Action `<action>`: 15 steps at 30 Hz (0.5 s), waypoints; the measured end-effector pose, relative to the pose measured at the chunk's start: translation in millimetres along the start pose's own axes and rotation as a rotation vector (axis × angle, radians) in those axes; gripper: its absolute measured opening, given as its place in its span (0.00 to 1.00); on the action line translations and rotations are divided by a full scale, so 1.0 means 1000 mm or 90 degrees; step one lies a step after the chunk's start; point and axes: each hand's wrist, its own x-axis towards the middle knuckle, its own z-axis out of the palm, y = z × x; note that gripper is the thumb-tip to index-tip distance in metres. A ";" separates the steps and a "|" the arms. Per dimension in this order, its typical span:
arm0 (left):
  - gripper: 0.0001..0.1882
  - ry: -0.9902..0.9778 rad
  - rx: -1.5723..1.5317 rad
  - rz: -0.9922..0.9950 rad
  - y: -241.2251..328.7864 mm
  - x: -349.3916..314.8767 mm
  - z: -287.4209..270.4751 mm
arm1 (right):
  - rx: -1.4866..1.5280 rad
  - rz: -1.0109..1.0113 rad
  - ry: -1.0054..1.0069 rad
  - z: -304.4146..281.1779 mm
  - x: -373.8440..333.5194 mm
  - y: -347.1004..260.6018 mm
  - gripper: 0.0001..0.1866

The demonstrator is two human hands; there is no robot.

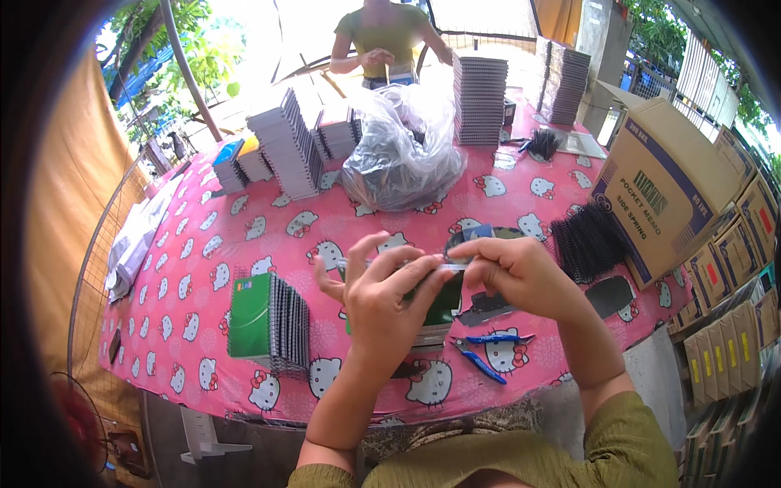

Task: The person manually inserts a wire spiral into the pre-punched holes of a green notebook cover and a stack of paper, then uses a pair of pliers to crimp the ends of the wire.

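My left hand (pixel 389 294) is closed on a thin notebook (pixel 457 267), held nearly edge-on so mostly its pale edge shows. At that notebook's right end, my right hand (pixel 518 275) pinches with thumb and forefinger; whatever lies between those fingertips is too small to make out. Below my hands, partly hidden by them, green notebooks (pixel 442 315) lie in a low pile. Just right of the pile, blue-handled cutters (pixel 482 358) rest spread on the pink patterned tablecloth. To the left stands a stack of green spiral notebooks (pixel 262 321), coils facing right.
Black spiral coils (pixel 587 244) lie beside a large cardboard box (pixel 651 187) at right. Along the back are a filled plastic bag (pixel 399 159) and tall notebook stacks (pixel 480 98). Another person (pixel 386 37) is across the table. White cloth (pixel 142 236) covers the left edge.
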 end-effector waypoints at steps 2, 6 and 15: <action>0.12 0.012 0.033 -0.005 0.002 -0.005 0.000 | -0.150 -0.142 0.048 0.002 -0.006 0.006 0.17; 0.15 0.012 -0.019 -0.026 -0.001 -0.008 0.000 | -0.050 -0.078 0.154 0.011 -0.013 0.005 0.17; 0.14 -0.006 -0.046 -0.048 -0.003 -0.018 -0.009 | -0.123 -0.137 0.101 -0.008 -0.003 0.009 0.19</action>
